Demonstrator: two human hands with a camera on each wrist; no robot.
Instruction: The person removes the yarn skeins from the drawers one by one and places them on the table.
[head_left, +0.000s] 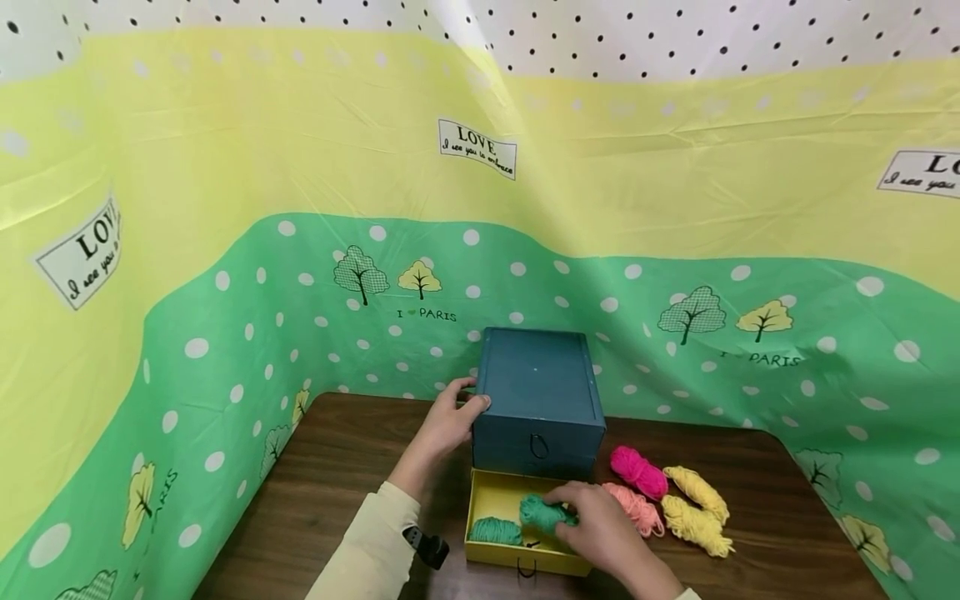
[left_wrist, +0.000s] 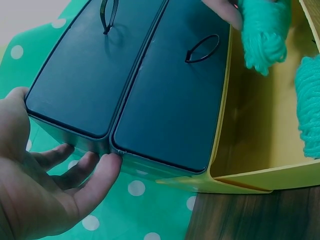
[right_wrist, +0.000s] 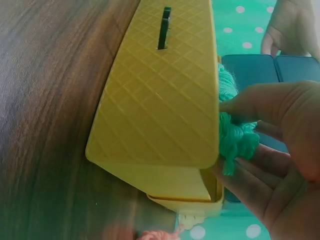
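Note:
My right hand (head_left: pixel 603 525) pinches a green skein of yarn (head_left: pixel 540 511) over the pulled-out yellow drawer (head_left: pixel 489 490). A second skein, teal-green (head_left: pixel 495 531), lies in the drawer's front left corner. Behind the drawer stands a dark blue drawer box (head_left: pixel 536 375); in the left wrist view two dark fronts with black loop pulls (left_wrist: pixel 204 50) show above the yellow drawer. My left hand (head_left: pixel 448 417) rests against the box's left side, thumb at the top edge and fingers along the side wall. The right wrist view shows the held yarn (right_wrist: pixel 237 140) between thumb and fingers.
Right of the drawer lie a salmon skein (head_left: pixel 636 508), a hot pink skein (head_left: pixel 639 472) and two yellow skeins (head_left: pixel 693 525) on the brown wooden table (head_left: pixel 337 467). A patterned green and yellow curtain (head_left: pixel 405 333) hangs close behind the box and along the sides.

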